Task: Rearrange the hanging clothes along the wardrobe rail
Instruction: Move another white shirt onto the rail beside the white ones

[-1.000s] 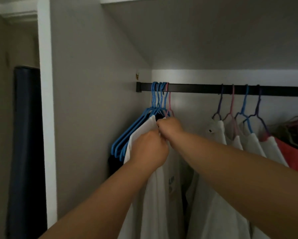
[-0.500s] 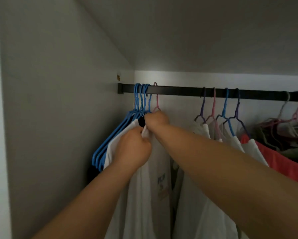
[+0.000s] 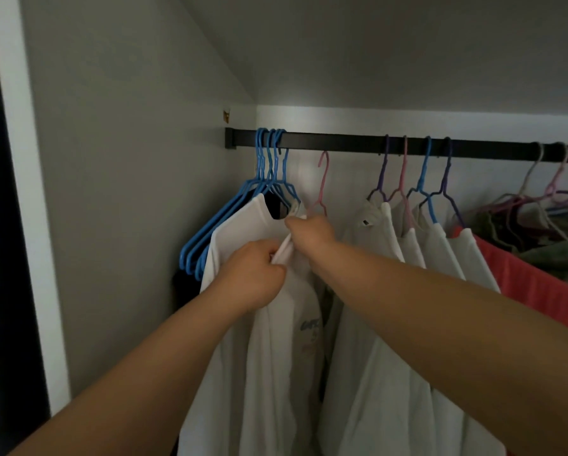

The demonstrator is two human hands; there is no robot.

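Note:
A black rail (image 3: 341, 142) runs across the wardrobe. Several blue hangers (image 3: 269, 159) crowd its left end, one carrying a white shirt (image 3: 239, 225). A pink hanger (image 3: 322, 179) is off the rail, its hook hanging free just below it. My right hand (image 3: 312, 233) grips that pink hanger at its neck. My left hand (image 3: 253, 274) is closed on the collar of the white printed shirt (image 3: 295, 324) that hangs from it. Further right, several white shirts (image 3: 434, 245) hang on purple, pink and blue hangers.
The wardrobe's side wall (image 3: 127, 192) stands close on the left, with its white frame edge (image 3: 22, 192). A red garment (image 3: 539, 284) and a green one (image 3: 559, 255) hang at the far right on pale hangers. A sloped ceiling sits above the rail.
The pink hanger came off the rail and moved right and down, away from the blue hangers. Both hands shifted right with it. The view panned slightly.

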